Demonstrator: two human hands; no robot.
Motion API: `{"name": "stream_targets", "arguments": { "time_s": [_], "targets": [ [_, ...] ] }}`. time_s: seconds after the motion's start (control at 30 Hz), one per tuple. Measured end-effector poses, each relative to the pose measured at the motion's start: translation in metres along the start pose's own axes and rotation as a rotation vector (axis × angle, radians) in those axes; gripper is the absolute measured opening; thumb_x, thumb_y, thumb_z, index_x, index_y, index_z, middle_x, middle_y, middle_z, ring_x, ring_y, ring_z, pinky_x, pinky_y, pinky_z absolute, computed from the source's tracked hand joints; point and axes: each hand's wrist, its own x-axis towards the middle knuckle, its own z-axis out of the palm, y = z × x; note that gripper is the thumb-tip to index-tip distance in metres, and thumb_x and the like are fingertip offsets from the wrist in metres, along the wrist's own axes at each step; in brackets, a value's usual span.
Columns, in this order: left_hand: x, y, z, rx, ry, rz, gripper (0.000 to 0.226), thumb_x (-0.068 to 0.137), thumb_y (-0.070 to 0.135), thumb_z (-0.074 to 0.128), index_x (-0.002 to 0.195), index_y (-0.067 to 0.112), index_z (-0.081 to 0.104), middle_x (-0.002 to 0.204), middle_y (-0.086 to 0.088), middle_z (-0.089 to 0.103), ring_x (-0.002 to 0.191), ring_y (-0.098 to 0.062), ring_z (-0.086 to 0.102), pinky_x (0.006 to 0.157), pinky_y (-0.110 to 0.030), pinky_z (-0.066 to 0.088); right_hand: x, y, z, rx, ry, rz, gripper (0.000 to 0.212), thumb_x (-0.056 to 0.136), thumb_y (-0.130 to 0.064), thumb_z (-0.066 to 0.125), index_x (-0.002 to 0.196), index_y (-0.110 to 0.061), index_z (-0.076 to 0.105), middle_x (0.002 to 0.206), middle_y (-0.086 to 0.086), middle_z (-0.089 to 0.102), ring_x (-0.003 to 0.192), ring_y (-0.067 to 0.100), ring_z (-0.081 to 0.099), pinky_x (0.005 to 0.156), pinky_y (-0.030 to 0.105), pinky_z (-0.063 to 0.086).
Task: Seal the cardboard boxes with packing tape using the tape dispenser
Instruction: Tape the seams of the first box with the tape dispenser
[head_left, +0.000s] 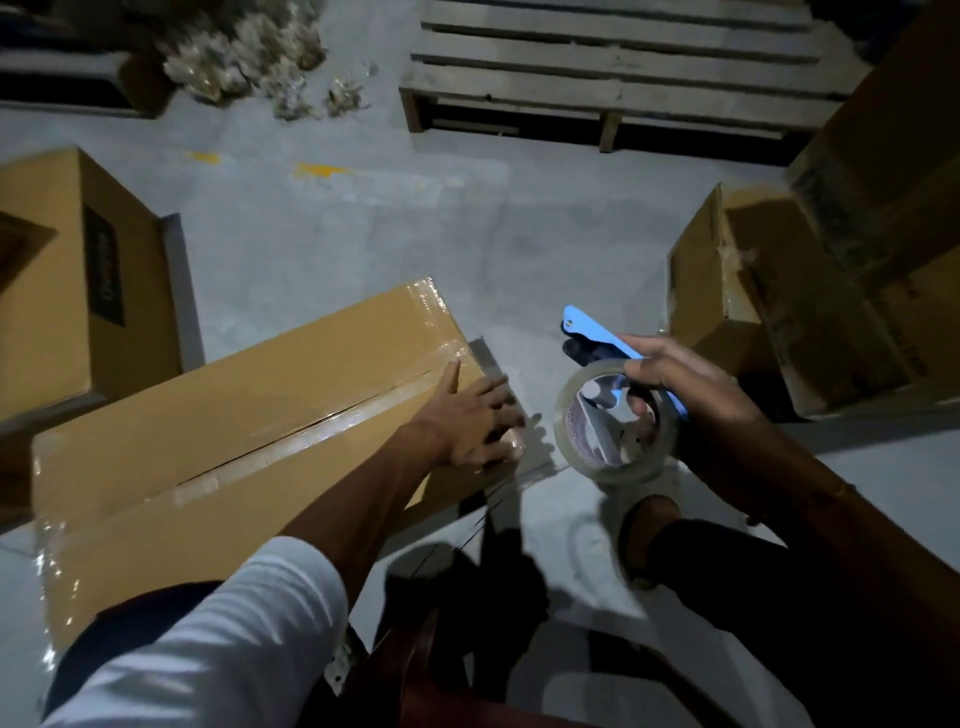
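While taped along its seam, box (249, 415) under left hand (475, 421).

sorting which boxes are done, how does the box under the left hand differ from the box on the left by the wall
The box under the left hand has clear tape along its top seam and over its ends; no tape is visible on the left box. The left hand presses flat on the first box; nothing touches the left one. The left box shows a dark printed label on its side; the first shows none. Both are brown cardboard and closed.

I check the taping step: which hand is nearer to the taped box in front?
Left. The left hand presses flat on the box at its end; the right hand holds the tape dispenser beside it, apart.
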Motion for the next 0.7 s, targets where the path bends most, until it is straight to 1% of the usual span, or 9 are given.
{"name": "stream_targets", "arguments": {
  "time_s": [0.07, 0.1, 0.17, 0.27, 0.37, 0.43, 0.5, 0.6, 0.7],
  "targets": [
    [-0.002, -0.019, -0.001, 0.020, 0.069, -0.103, 0.066, 0.097, 0.071, 0.023, 0.149, 0.033, 0.038, 0.164, 0.003, 0.024, 0.155, -0.019, 0.003, 0.114, -0.072, 0.003, 0.001, 0.008, 0.003, 0.039, -0.008, 0.019, 0.029, 0.094, -0.011, 0.055, 0.121, -0.009, 0.066, 0.077, 0.010, 0.050, 0.066, 0.015, 0.046, 0.050, 0.021, 0.040],
    [-0.002, -0.030, -0.001, 0.027, 0.098, -0.156, 0.068, 0.097, 0.071, 0.022, 0.150, 0.032, 0.037, 0.164, 0.003, 0.022, 0.155, -0.020, 0.002, 0.114, -0.071, 0.007, 0.002, 0.011, 0.004, 0.043, -0.007, 0.031, 0.029, 0.093, -0.011, 0.055, 0.120, -0.010, 0.067, 0.077, 0.011, 0.050, 0.066, 0.016, 0.045, 0.051, 0.022, 0.039],
    [-0.003, -0.048, -0.001, 0.041, 0.118, -0.232, 0.066, 0.096, 0.071, 0.028, 0.148, 0.031, 0.038, 0.162, 0.002, 0.025, 0.154, -0.021, 0.004, 0.113, -0.070, 0.016, 0.007, 0.018, 0.008, 0.026, -0.006, 0.054, 0.028, 0.093, -0.011, 0.054, 0.117, -0.011, 0.068, 0.077, 0.014, 0.049, 0.065, 0.016, 0.046, 0.051, 0.023, 0.038],
    [-0.009, -0.059, -0.002, 0.021, 0.088, -0.292, 0.061, 0.094, 0.069, 0.039, 0.140, 0.031, 0.047, 0.154, 0.001, 0.034, 0.151, -0.023, 0.010, 0.109, -0.067, 0.026, 0.016, 0.023, 0.015, 0.021, -0.011, 0.076, 0.028, 0.094, -0.013, 0.054, 0.117, -0.013, 0.069, 0.079, 0.017, 0.047, 0.065, 0.017, 0.046, 0.053, 0.026, 0.036],
    [-0.025, -0.060, -0.003, 0.008, 0.040, -0.343, 0.057, 0.093, 0.066, 0.047, 0.135, 0.029, 0.052, 0.149, -0.001, 0.038, 0.148, -0.024, 0.015, 0.104, -0.060, 0.035, 0.021, 0.025, 0.026, 0.048, -0.051, 0.089, 0.028, 0.092, -0.017, 0.057, 0.117, -0.015, 0.070, 0.086, 0.015, 0.054, 0.072, 0.020, 0.049, 0.059, 0.030, 0.038],
    [-0.040, -0.065, -0.002, -0.023, 0.014, -0.371, 0.057, 0.092, 0.065, 0.049, 0.136, 0.027, 0.053, 0.149, -0.003, 0.038, 0.147, -0.025, 0.016, 0.102, -0.059, 0.039, 0.024, 0.030, 0.035, 0.081, -0.079, 0.098, 0.028, 0.093, -0.019, 0.057, 0.117, -0.015, 0.069, 0.085, 0.010, 0.055, 0.070, 0.018, 0.046, 0.055, 0.028, 0.039],
    [-0.060, -0.075, 0.000, -0.074, -0.019, -0.389, 0.060, 0.092, 0.063, 0.052, 0.139, 0.026, 0.051, 0.150, -0.004, 0.037, 0.148, -0.026, 0.015, 0.101, -0.059, 0.042, 0.026, 0.038, 0.048, 0.112, -0.109, 0.101, 0.029, 0.094, -0.020, 0.056, 0.120, -0.015, 0.068, 0.091, 0.011, 0.056, 0.072, 0.017, 0.045, 0.057, 0.028, 0.038],
    [-0.087, -0.097, 0.009, -0.146, -0.084, -0.400, 0.063, 0.093, 0.062, 0.053, 0.145, 0.027, 0.046, 0.157, 0.001, 0.031, 0.151, -0.025, 0.008, 0.105, -0.059, 0.042, 0.033, 0.056, 0.077, 0.211, -0.124, 0.121, 0.031, 0.095, -0.021, 0.055, 0.123, -0.016, 0.067, 0.104, 0.011, 0.061, 0.077, 0.018, 0.044, 0.064, 0.030, 0.037],
    [-0.108, -0.116, 0.022, -0.199, -0.109, -0.400, 0.062, 0.093, 0.061, 0.052, 0.146, 0.029, 0.045, 0.160, 0.002, 0.029, 0.152, -0.026, 0.005, 0.112, -0.058, 0.034, 0.043, 0.080, 0.122, 0.337, -0.058, 0.217, 0.034, 0.095, -0.019, 0.055, 0.127, -0.013, 0.063, 0.098, 0.007, 0.060, 0.067, 0.014, 0.046, 0.056, 0.024, 0.043]
  ]
}}
